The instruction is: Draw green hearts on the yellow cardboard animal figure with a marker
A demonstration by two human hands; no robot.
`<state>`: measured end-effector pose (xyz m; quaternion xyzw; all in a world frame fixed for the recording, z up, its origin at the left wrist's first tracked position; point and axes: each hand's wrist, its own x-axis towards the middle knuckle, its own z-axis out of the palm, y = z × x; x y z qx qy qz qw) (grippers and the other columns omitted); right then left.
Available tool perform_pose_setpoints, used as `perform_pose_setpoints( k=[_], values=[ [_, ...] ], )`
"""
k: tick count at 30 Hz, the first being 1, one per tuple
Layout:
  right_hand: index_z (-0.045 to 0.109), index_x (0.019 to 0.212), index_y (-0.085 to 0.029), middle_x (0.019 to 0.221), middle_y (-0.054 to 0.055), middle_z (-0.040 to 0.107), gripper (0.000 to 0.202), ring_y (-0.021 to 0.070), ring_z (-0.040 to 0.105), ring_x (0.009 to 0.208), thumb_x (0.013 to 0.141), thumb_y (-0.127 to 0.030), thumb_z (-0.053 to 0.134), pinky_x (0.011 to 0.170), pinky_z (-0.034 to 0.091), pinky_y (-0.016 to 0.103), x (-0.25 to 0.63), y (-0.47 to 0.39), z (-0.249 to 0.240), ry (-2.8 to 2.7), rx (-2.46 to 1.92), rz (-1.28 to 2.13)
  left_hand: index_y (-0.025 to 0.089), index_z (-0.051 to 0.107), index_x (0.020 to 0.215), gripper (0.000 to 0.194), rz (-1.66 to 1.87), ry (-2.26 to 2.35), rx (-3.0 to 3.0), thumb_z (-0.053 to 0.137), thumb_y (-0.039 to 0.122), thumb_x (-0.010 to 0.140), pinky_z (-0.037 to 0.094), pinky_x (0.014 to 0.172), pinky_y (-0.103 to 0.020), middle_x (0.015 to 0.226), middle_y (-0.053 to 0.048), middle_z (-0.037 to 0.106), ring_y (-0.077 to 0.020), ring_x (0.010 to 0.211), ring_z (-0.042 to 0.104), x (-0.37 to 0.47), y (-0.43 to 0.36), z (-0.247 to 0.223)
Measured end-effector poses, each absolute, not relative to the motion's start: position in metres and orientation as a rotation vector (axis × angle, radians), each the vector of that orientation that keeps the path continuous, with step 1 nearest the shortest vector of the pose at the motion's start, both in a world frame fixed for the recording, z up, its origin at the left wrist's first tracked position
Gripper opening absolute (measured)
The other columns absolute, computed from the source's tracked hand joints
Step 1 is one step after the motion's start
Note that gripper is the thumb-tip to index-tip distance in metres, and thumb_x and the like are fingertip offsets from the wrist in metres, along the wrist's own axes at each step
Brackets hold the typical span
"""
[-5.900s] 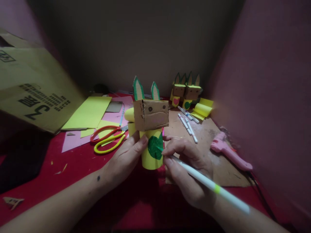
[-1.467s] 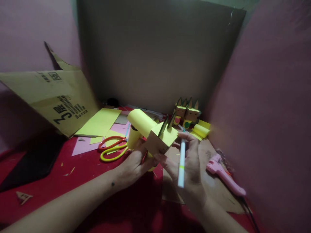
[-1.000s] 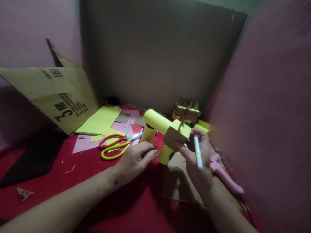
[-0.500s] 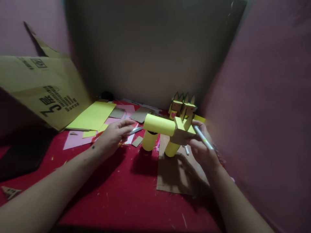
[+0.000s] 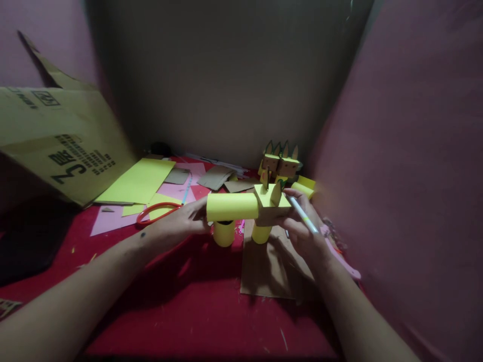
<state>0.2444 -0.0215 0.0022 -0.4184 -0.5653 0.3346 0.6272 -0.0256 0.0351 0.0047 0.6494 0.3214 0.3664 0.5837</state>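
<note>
A yellow paper and cardboard animal figure [image 5: 232, 206] with a tube body, tube legs and a box head with pointed ears is between my hands. My left hand [image 5: 192, 218] grips the rear end of its body, fingertips hidden behind the tube. My right hand [image 5: 304, 221] holds the box head at its right side, and a white pen [image 5: 303, 215] is also held in it. Below the figure lies a brown cardboard sheet [image 5: 267, 274] on the red tabletop [image 5: 196, 317].
Red-handled scissors [image 5: 158, 205] lie on yellow paper [image 5: 141, 181] and pink paper at the left. A big cardboard box [image 5: 75, 146] stands far left. Small cardboard-headed figures [image 5: 281, 163] stand at the back. A pink strip [image 5: 345, 264] lies right of my right arm.
My left hand has moved right and taken hold of the figure's rear end. The figure has shifted left and is more level. The right hand still holds its head and the pen.
</note>
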Motion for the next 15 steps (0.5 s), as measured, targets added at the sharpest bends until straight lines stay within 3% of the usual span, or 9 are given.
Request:
perform_pose_setpoints(
  k=[8,11,15],
  values=[
    [0.056,0.116,-0.029,0.105,0.002,0.068,0.055,0.0229,0.069,0.095,0.065,-0.024,0.075,0.081,0.061,0.041,0.246,-0.016,-0.006,-1.257,-0.930,0.795,0.022,0.082,0.106,0.051,0.883,0.830,1.524,0.076,0.005,0.059,0.061,0.082,-0.036,0.102,-0.010,0.080,-0.0348,0.107,0.072,-0.028,0.038,0.007],
    [0.055,0.114,-0.030,0.105,0.002,0.070,0.051,0.0234,0.070,0.095,0.068,-0.024,0.076,0.082,0.061,0.042,0.246,-0.018,-0.007,-1.261,-0.933,0.784,0.021,0.083,0.105,0.049,0.939,0.873,1.430,0.074,0.006,0.058,0.060,0.073,-0.034,0.100,-0.010,0.080,-0.0325,0.097,0.073,-0.032,0.042,0.006],
    [0.054,0.118,-0.031,0.120,0.004,0.071,0.051,0.0265,0.072,0.104,0.072,-0.027,0.076,0.090,0.061,0.047,0.247,-0.019,-0.012,-1.243,-0.927,0.754,0.015,0.082,0.099,0.038,1.005,0.867,1.340,0.073,0.009,0.061,0.056,0.062,-0.030,0.087,-0.010,0.079,-0.0260,0.077,0.072,-0.033,0.050,0.000]
  ],
)
